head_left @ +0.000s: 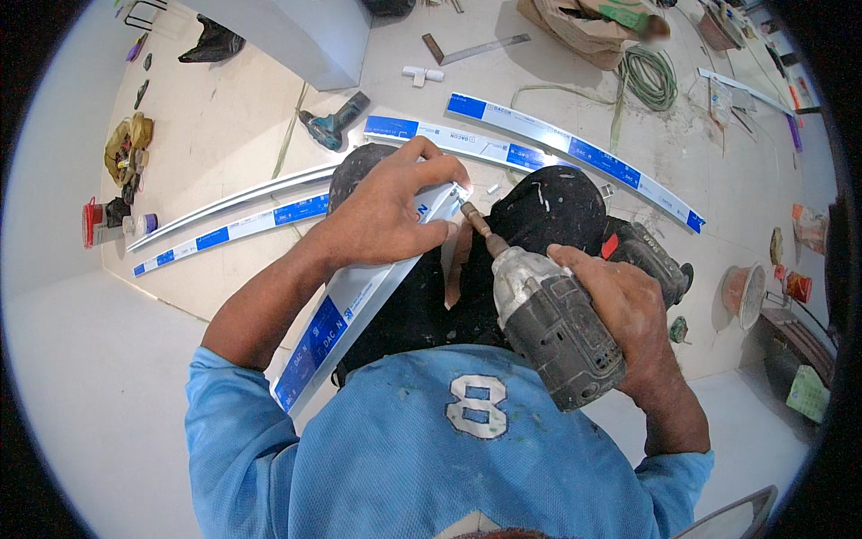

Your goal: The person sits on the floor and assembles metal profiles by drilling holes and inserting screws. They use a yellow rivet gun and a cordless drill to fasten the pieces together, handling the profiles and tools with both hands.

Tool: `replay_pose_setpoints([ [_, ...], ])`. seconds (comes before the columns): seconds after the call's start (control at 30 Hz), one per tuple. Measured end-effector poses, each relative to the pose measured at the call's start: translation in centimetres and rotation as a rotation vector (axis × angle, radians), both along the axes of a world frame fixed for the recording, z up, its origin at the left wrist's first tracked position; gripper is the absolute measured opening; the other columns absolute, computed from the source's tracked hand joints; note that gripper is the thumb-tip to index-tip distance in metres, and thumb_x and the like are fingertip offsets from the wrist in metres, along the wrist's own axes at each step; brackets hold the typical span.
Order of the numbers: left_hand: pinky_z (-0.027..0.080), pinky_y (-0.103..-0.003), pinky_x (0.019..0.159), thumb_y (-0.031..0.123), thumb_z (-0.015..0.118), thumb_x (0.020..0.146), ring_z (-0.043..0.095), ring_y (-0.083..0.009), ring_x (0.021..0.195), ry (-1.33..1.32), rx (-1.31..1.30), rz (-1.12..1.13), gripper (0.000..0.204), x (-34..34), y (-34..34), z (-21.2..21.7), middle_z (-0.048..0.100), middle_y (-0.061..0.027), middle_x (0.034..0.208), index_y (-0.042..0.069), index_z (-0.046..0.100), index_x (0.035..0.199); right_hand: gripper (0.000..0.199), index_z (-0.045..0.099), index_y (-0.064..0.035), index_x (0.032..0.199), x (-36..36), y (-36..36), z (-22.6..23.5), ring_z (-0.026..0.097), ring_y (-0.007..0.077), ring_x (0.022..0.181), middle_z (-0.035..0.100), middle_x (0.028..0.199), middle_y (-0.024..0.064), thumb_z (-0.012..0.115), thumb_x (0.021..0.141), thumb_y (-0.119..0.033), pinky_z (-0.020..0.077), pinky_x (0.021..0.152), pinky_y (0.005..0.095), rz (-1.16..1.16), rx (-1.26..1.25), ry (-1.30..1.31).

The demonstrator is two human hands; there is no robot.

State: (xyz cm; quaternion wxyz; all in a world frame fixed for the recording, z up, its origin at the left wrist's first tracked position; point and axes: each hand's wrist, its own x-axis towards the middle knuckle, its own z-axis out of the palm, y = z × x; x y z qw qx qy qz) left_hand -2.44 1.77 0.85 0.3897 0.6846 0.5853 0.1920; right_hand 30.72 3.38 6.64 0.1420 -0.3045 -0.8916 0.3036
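Observation:
My left hand clamps the upper end of a white trunking strip with blue labels, which runs down-left across my dark-trousered knees. My right hand grips a grey cordless drill. The drill's bit points up-left and its tip touches the strip's end just beside my left fingers. My blue shirt fills the lower part of the view.
More white-and-blue strips lie on the floor: two at the left and a long curved one beyond my knees. A teal power tool, a metal square, a coiled green hose and an orange bucket sit around.

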Motion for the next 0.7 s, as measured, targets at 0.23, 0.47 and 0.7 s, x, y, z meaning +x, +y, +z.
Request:
replay_pose_setpoints([
  [0.23,0.047,-0.046,0.109,0.017,0.085,0.079,0.061,-0.0307,0.122,-0.062,0.035,-0.039,0.047,0.2,0.2,-0.1,0.062,-0.011,0.12,0.012,0.073,0.124,0.073,0.064,0.0015,0.145,0.0,1.1,0.3,0.078,0.0388,0.102,0.078,0.108,0.0203,0.085,0.08,-0.025,0.0604,0.087,0.0489,0.053,0.019,-0.02],
  [0.47,0.048,-0.046,0.11,0.017,0.085,0.079,0.062,-0.0312,0.122,-0.049,0.001,-0.039,0.047,0.2,0.3,0.1,0.063,-0.0118,0.121,0.011,0.073,0.124,0.08,0.063,0.0024,0.149,0.0,1.6,-0.1,0.08,0.0341,0.112,0.079,0.124,0.0213,0.092,0.079,-0.026,0.0605,0.098,0.0476,0.072,-0.107,-0.046],
  [0.7,0.048,-0.047,0.11,0.015,0.085,0.077,0.063,-0.0311,0.122,-0.021,-0.016,-0.022,0.047,0.2,0.3,0.4,0.064,-0.0117,0.122,0.01,0.073,0.123,0.096,0.046,0.0011,0.165,-0.4,1.2,-0.1,0.081,0.0362,0.111,0.08,0.12,0.0244,0.09,0.083,-0.023,0.0608,0.1,0.0471,-0.015,-0.124,0.011],
])
